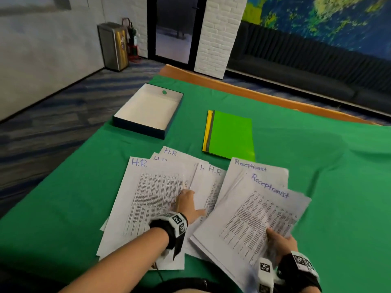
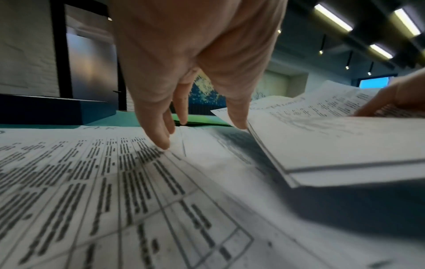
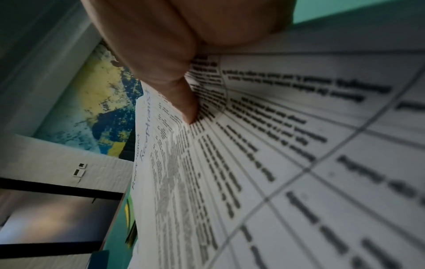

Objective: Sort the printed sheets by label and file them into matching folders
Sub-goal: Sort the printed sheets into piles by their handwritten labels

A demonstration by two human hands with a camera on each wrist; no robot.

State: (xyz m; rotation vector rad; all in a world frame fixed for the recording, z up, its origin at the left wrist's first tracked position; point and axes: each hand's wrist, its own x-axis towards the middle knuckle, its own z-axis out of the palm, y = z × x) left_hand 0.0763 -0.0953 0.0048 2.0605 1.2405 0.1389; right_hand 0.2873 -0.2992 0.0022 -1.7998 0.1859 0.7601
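Printed sheets marked "H.R." point(image 1: 152, 193) lie fanned on the green cloth at the left. My left hand point(image 1: 187, 203) rests on them with straight fingers, the fingertips point(image 2: 164, 143) pressing the paper. A stack of sheets marked "Receptionist" point(image 1: 254, 210) sits to the right, its near edge lifted. My right hand point(image 1: 279, 240) pinches that stack at its lower right corner, thumb point(image 3: 184, 102) on top. A pile of folders point(image 1: 230, 136), bright green on top with yellow and grey edges showing, lies closed beyond the sheets.
An open box point(image 1: 148, 108), white inside with dark blue walls, stands at the far left of the table point(image 1: 317, 144). The table's wooden far edge point(image 1: 254, 92) runs behind it. Bare green cloth lies to the right of the sheets.
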